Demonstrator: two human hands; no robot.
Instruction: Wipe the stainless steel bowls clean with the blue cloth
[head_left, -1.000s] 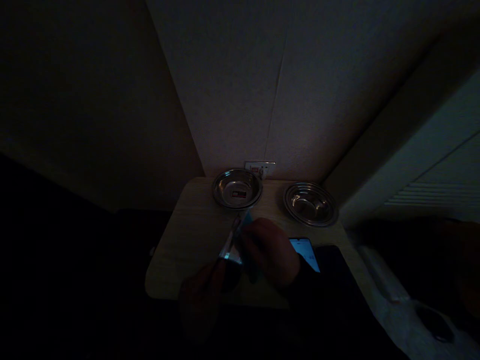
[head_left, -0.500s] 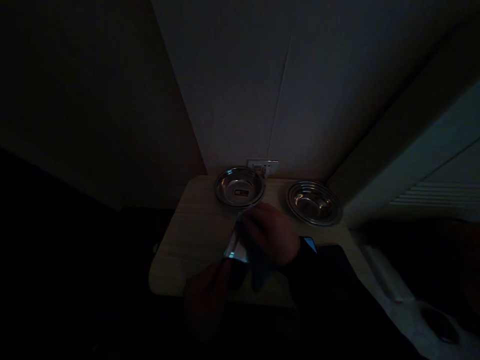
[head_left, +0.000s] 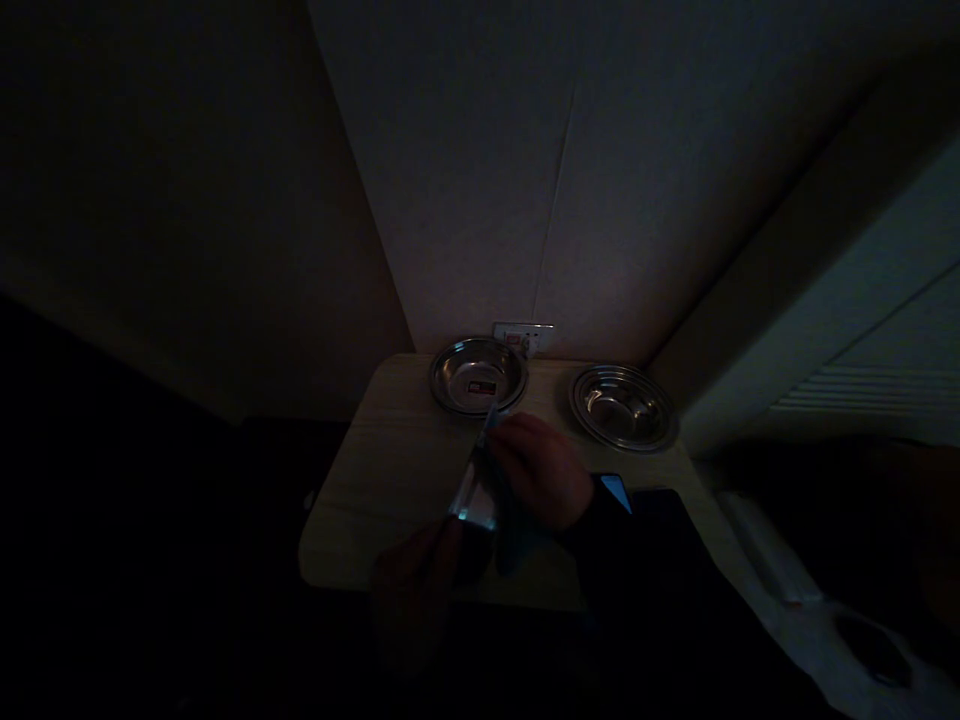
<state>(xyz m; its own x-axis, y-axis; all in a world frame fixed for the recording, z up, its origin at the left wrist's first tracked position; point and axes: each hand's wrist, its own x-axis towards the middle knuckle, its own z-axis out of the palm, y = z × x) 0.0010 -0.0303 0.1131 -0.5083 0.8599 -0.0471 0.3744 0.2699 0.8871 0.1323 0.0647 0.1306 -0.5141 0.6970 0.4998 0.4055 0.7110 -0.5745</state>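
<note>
Steel glinted in a very dark room: a long, narrow metal blade (head_left: 474, 480) was held slanting above a small pale wooden table (head_left: 375, 480), its tip pointing away towards the wall. The left hand (head_left: 411, 590), low in the picture and barely lit, was closed around the blade's dark near end. The right hand (head_left: 541, 468), in a dark sleeve, was curled over the far half of the blade, its fingers (head_left: 504, 455) bent down and pressed against the metal. A blue cloth (head_left: 514, 535) was bunched under that palm and hung below it; the dimness hid how tightly it was gripped. Just behind the right wrist, a phone (head_left: 615, 490) lay on the table with its screen lit. At the table's far edge stood two steel bowls, one (head_left: 478, 375) just beyond the blade's tip, the other (head_left: 622, 405) further right. A wall socket (head_left: 523, 333) sat behind the first bowl.
</note>
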